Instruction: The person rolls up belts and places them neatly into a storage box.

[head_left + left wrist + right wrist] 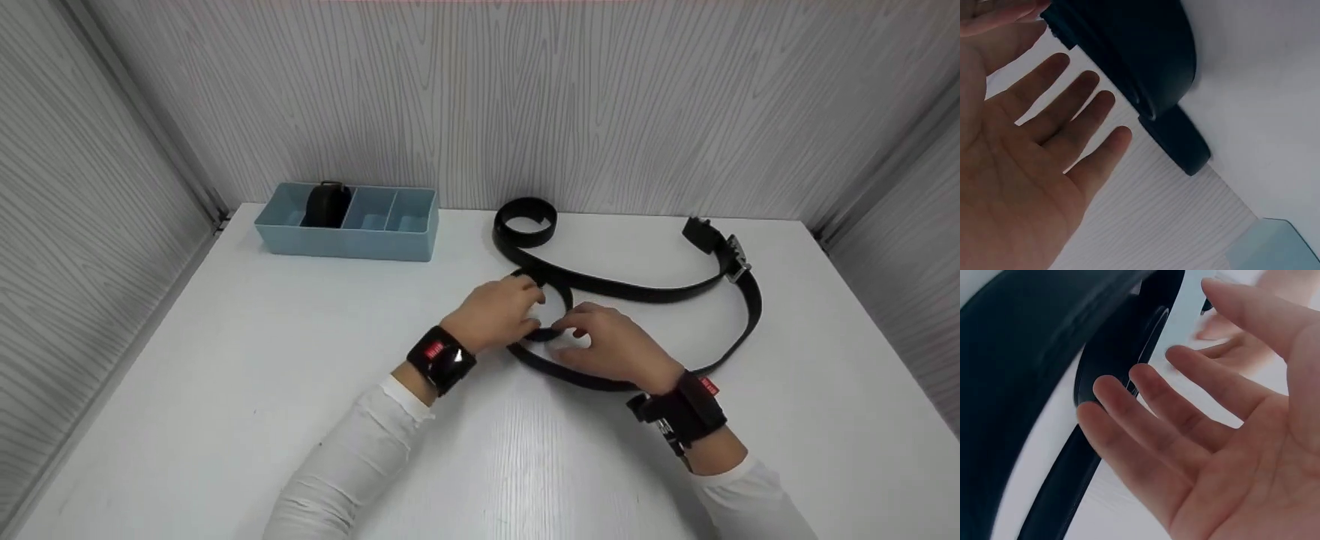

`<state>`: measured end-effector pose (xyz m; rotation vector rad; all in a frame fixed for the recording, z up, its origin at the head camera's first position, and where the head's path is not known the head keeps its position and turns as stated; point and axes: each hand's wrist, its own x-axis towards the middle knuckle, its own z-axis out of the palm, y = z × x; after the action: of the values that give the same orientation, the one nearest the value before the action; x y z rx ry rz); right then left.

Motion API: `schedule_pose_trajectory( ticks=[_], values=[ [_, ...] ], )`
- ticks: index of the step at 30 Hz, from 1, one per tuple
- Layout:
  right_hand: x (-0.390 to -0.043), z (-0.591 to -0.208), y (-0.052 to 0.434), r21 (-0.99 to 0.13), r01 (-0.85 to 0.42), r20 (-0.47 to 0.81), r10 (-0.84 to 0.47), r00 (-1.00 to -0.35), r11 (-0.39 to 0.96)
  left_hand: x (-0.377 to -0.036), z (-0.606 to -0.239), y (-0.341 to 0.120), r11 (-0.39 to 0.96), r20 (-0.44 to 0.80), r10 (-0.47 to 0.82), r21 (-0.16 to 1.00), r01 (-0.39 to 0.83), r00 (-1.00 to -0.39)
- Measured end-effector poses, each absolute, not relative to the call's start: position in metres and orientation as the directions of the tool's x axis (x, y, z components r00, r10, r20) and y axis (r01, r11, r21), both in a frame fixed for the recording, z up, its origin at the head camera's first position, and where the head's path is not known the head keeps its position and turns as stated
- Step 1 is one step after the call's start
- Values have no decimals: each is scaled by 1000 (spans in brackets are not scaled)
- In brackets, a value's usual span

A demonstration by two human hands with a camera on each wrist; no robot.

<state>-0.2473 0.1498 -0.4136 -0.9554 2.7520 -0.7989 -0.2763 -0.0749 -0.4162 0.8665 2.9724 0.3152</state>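
A long black belt strap [645, 294] lies on edge on the white table, with a loose loop [568, 298] between my hands. My left hand [495, 311] is at the loop's left side, fingers relaxed and slightly bent; in the left wrist view its thumb is close to a cut strap end [1061, 31]. On the right side, my right hand [615, 341] holds its fingers loosely extended, fingertips close to or touching the loop. Neither hand visibly pinches the strap. A silver buckle [738, 259] lies far right. Whether this is one belt or two, I cannot tell.
A blue divided box [345, 243] stands at the back left, with a rolled dark belt [328, 206] in one compartment. Behind the hands, a rolled strap coil [525, 238] stands near the back wall [465, 105]. Grey panels close in both sides.
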Motion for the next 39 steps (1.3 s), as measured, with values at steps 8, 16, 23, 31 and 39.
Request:
schedule_pose_trajectory(
  ticks=[8, 16, 23, 31, 39],
  values=[
    [-251, -410, 149, -624, -551, 17, -695, -718, 554, -255, -429, -93, 833, -22, 526, 217, 509, -850],
    [-248, -412, 147, -614, -552, -33, -717, -696, 565, -225, -428, -113, 764, -40, 588, 356, 538, -808],
    [-244, -418, 142, -541, -564, -104, -715, -691, 624, -229, -418, -103, 890, -144, 366, 343, 300, -920],
    [-244, -419, 140, -531, -466, -94, -596, -798, 708, -231, -418, -83, 850, -115, 438, 376, 369, -892],
    [-248, -417, 141, -609, -352, -65, -487, -871, 711, -229, -418, -86, 701, 24, 560, 518, 490, -828]
  ],
)
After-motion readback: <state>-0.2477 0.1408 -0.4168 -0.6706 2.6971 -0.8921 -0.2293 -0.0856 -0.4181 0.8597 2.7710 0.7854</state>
